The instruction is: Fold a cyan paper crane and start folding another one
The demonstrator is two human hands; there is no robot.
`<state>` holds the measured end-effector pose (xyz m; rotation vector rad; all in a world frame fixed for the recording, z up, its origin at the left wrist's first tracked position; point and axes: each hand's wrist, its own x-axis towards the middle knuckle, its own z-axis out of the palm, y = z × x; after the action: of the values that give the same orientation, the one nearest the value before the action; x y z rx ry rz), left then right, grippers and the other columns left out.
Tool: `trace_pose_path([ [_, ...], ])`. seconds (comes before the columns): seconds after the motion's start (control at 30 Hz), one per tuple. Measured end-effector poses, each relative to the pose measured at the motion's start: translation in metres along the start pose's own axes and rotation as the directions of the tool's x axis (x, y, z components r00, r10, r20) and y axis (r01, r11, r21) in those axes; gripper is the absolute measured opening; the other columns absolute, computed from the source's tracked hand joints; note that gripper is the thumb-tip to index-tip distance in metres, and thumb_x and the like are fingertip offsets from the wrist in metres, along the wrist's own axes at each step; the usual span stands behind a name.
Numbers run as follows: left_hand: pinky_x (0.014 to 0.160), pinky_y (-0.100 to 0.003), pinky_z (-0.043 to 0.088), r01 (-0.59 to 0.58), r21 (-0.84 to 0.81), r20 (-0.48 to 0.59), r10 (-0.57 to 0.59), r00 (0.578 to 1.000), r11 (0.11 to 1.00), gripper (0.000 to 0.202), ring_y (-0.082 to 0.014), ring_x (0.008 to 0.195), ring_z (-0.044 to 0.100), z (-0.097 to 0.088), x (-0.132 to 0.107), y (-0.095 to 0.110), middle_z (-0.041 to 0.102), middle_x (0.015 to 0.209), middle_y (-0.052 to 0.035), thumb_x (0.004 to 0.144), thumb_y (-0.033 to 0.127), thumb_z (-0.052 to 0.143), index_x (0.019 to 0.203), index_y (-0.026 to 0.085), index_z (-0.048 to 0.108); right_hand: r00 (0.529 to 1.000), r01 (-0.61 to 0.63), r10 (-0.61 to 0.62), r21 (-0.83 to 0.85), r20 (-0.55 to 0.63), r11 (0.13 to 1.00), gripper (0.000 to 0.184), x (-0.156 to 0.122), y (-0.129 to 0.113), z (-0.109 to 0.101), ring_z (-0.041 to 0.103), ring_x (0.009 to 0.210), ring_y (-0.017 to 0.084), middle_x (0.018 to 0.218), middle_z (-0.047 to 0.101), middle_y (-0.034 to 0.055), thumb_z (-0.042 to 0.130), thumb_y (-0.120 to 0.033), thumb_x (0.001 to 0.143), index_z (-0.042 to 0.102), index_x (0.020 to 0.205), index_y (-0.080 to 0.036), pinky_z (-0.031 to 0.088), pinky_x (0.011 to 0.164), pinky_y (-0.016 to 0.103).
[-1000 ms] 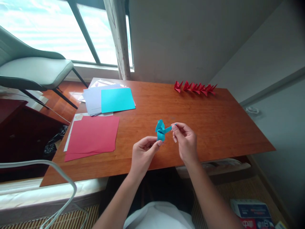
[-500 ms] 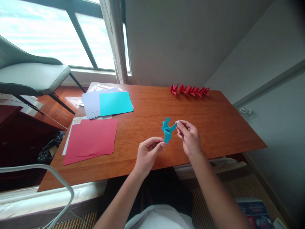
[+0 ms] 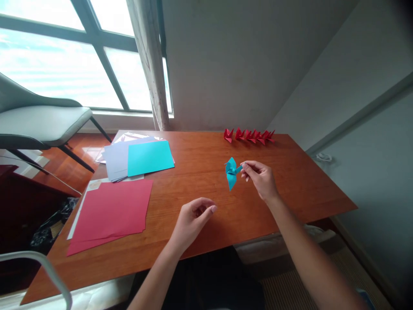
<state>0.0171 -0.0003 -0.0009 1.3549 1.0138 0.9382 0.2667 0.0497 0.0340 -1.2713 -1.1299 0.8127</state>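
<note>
A folded blue paper crane (image 3: 231,172) hangs above the table, its wings spread. Between thumb and fingertips, my right hand (image 3: 261,177) pinches the narrow end on its right side. My left hand (image 3: 192,219) is lower and to the left, over the table near its front edge. It holds nothing; the fingers are loosely curled, with a small gap between thumb and forefinger. Several red paper cranes (image 3: 250,136) stand in a row along the table's far edge, beyond the blue one.
On the left of the wooden table (image 3: 193,172) lie red paper sheets (image 3: 112,209). Behind them is a blue sheet (image 3: 151,158) on pale lilac sheets (image 3: 115,161). A chair (image 3: 45,122) stands beyond the table's left side, by the window.
My left hand has let go of the blue crane's wing and drawn down and away. My right hand still holds the crane, which has turned. The view has tilted up.
</note>
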Motion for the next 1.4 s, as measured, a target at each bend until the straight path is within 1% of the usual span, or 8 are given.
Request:
trace_pose_path([
  [0.2,0.059,-0.024,0.042,-0.055,0.150,0.056,0.047,0.997,0.987,0.026,-0.0158,0.065,0.057,0.001,-0.001,-0.004,0.069,0.074,-0.0039,0.090,0.043,0.068,0.089,0.018,0.075,0.997,0.029,-0.027,-0.023,0.067,0.999,0.032,0.065,0.005,-0.018,0.064,0.060,0.012,0.072,0.074,0.0034,0.081,-0.048,0.075,0.078,0.086,-0.018,0.049,0.057,0.026],
  [0.3,0.061,-0.024,0.041,-0.054,0.193,0.072,0.041,0.997,0.980,0.029,-0.0156,0.067,0.056,0.000,-0.001,-0.004,0.069,0.076,-0.0036,0.093,0.045,0.063,0.089,0.018,0.074,0.995,0.024,-0.020,-0.040,0.097,0.999,0.039,0.096,0.014,-0.024,0.064,0.061,0.013,0.071,0.073,0.0036,0.085,-0.053,0.067,0.077,0.082,-0.018,0.049,0.056,0.026],
  [0.43,0.062,-0.025,0.040,-0.049,0.244,0.084,0.029,0.996,0.968,0.033,-0.0154,0.069,0.056,0.000,-0.001,-0.004,0.069,0.078,-0.0030,0.096,0.047,0.058,0.089,0.018,0.072,0.991,0.014,-0.002,-0.084,0.135,0.996,0.044,0.123,0.026,-0.032,0.064,0.061,0.015,0.067,0.072,0.0029,0.088,-0.057,0.060,0.078,0.080,-0.019,0.051,0.057,0.028],
  [0.63,0.063,-0.026,0.039,-0.081,0.336,0.128,0.039,0.991,0.939,0.032,-0.0150,0.070,0.057,0.001,0.001,0.000,0.068,0.080,-0.0023,0.099,0.045,0.053,0.089,0.020,0.070,0.983,0.003,0.028,-0.167,0.182,0.986,0.041,0.131,0.038,-0.042,0.062,0.059,0.016,0.067,0.073,0.0040,0.087,-0.055,0.062,0.078,0.079,-0.019,0.054,0.059,0.031],
  [0.9,0.068,-0.025,0.041,-0.078,0.273,0.133,0.043,0.990,0.959,0.032,-0.0151,0.073,0.061,0.000,0.001,0.005,0.069,0.080,-0.0018,0.101,0.042,0.051,0.086,0.019,0.069,0.980,-0.006,0.048,-0.213,0.193,0.977,0.044,0.135,0.058,-0.044,0.064,0.061,0.017,0.070,0.073,0.0045,0.084,-0.058,0.065,0.075,0.082,-0.019,0.055,0.060,0.032],
  [1.17,0.067,-0.024,0.041,-0.074,0.261,0.126,0.042,0.991,0.962,0.031,-0.0140,0.072,0.060,0.000,0.001,0.004,0.068,0.079,-0.0007,0.101,0.041,0.052,0.085,0.020,0.069,0.971,0.027,0.043,-0.289,0.234,0.957,0.044,0.143,0.066,-0.048,0.066,0.063,0.018,0.073,0.074,0.0065,0.079,-0.058,0.070,0.075,0.086,-0.018,0.056,0.062,0.034],
  [1.27,0.067,-0.024,0.041,-0.073,0.260,0.128,0.041,0.991,0.963,0.031,-0.0140,0.072,0.059,0.000,0.000,0.005,0.068,0.079,-0.0008,0.101,0.041,0.053,0.085,0.020,0.069,0.968,0.057,0.032,-0.341,0.250,0.938,0.041,0.145,0.070,-0.050,0.065,0.063,0.018,0.077,0.075,0.0065,0.077,-0.054,0.073,0.075,0.091,-0.018,0.056,0.063,0.034],
  [1.4,0.067,-0.025,0.041,-0.072,0.265,0.133,0.037,0.990,0.962,0.031,-0.0147,0.072,0.060,0.001,0.000,0.005,0.068,0.079,-0.0012,0.101,0.041,0.053,0.085,0.020,0.068,0.958,0.119,0.006,-0.418,0.286,0.901,0.031,0.146,0.077,-0.052,0.069,0.077,0.022,0.087,0.077,0.0067,0.079,-0.044,0.071,0.077,0.090,-0.020,0.057,0.076,0.037],
])
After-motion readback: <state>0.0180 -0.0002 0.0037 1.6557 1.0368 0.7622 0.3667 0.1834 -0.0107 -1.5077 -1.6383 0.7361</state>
